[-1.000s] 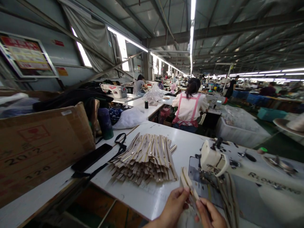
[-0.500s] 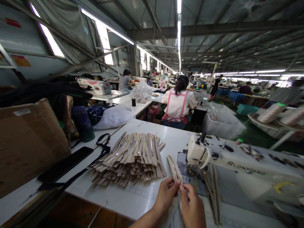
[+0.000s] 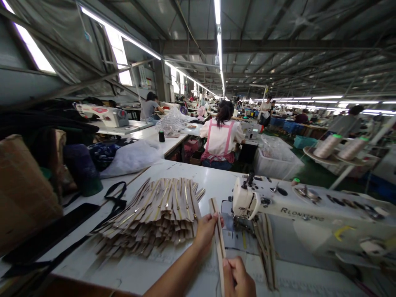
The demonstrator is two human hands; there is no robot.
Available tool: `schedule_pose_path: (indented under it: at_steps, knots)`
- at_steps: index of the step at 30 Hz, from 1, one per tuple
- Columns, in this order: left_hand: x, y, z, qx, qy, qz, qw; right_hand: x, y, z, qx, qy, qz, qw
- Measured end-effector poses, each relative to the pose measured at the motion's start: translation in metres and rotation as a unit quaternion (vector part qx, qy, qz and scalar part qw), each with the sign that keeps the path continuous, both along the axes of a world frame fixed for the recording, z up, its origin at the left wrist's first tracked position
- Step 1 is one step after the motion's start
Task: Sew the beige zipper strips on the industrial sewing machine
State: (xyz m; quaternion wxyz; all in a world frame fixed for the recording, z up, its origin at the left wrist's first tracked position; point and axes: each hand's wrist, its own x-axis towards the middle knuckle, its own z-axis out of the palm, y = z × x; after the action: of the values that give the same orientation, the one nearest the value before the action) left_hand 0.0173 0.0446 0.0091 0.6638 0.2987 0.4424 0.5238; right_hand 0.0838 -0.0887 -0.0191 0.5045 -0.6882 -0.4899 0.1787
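Observation:
A beige zipper [image 3: 219,237] is stretched lengthwise between my hands over the white table. My left hand [image 3: 206,232] pinches it near its far end, just right of a big pile of beige zippers [image 3: 167,210] with gold-coloured teeth. Lower down and closer to me, my right hand [image 3: 236,277] grips the same zipper between thumb and fingers. A white sewing machine [image 3: 278,202] stands to the right of my hands. Several zippers [image 3: 266,247] hang together behind its needle area and trail toward me.
At left lie a black phone-like slab [image 3: 55,231], a black strap [image 3: 116,198] and a cardboard box [image 3: 26,194]. Thread cones [image 3: 328,145] stand at right. Ahead, a person in a pink apron [image 3: 219,136] sits near a white bin [image 3: 276,159].
My hands have moved apart along the zipper: the left went away from me, the right came nearer. The view has turned slightly right.

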Motion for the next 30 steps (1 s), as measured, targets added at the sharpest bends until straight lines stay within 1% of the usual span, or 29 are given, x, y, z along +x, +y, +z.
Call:
schedule_pose_path:
  at_steps: [2, 4, 7, 8, 9, 10, 11, 12, 13, 15, 16, 18, 21, 25, 27, 30]
  knots:
    - [-0.002, 0.01, -0.003, 0.058, 0.079, -0.014, 0.995, 0.002, 0.001, -0.003, 0.005, 0.007, 0.012, 1.0]
    - [-0.007, 0.019, -0.004, 0.126, 0.169, -0.026, 0.977, 0.007, 0.007, -0.005, -0.007, 0.026, 0.038, 0.999]
    - [-0.019, 0.03, 0.0, 0.173, 0.258, -0.037, 0.95, 0.021, 0.021, -0.004, -0.071, 0.062, 0.081, 0.992]
    - [-0.023, 0.031, 0.001, 0.185, 0.302, -0.04, 0.934, 0.027, 0.027, -0.004, -0.088, 0.057, 0.08, 0.991]
    - [-0.026, 0.031, 0.002, 0.209, 0.356, -0.045, 0.91, 0.032, 0.032, -0.003, -0.105, 0.035, 0.07, 0.991]
    - [-0.029, 0.03, 0.003, 0.248, 0.41, -0.059, 0.876, 0.036, 0.037, -0.002, -0.117, -0.003, 0.057, 0.991]
    - [-0.031, 0.027, 0.002, 0.294, 0.45, -0.084, 0.839, 0.04, 0.041, -0.001, -0.12, -0.051, 0.045, 0.99]
    - [-0.032, 0.024, 0.001, 0.34, 0.471, -0.117, 0.806, 0.043, 0.044, -0.001, -0.121, -0.101, 0.033, 0.987]
    - [-0.032, 0.021, -0.001, 0.38, 0.467, -0.155, 0.783, 0.046, 0.046, 0.0, -0.12, -0.144, 0.026, 0.982]
    - [-0.028, 0.016, -0.006, 0.432, 0.438, -0.228, 0.755, 0.05, 0.047, 0.001, -0.111, -0.201, 0.021, 0.973]
    - [-0.026, 0.014, -0.008, 0.444, 0.426, -0.252, 0.747, 0.052, 0.047, 0.001, -0.102, -0.213, 0.024, 0.971]
    - [-0.023, 0.014, -0.013, 0.457, 0.416, -0.277, 0.736, 0.055, 0.046, 0.0, -0.075, -0.214, 0.033, 0.973]
    - [-0.021, 0.016, -0.018, 0.464, 0.419, -0.284, 0.727, 0.062, 0.042, -0.003, -0.042, -0.188, 0.048, 0.98]
    - [-0.023, 0.017, -0.018, 0.468, 0.427, -0.284, 0.72, 0.067, 0.038, -0.006, -0.024, -0.176, 0.071, 0.982]
    - [-0.024, 0.017, -0.016, 0.473, 0.441, -0.282, 0.709, 0.067, 0.037, -0.006, -0.022, -0.189, 0.084, 0.978]
    - [-0.025, 0.016, -0.015, 0.491, 0.465, -0.281, 0.682, 0.067, 0.037, -0.004, -0.028, -0.224, 0.095, 0.97]
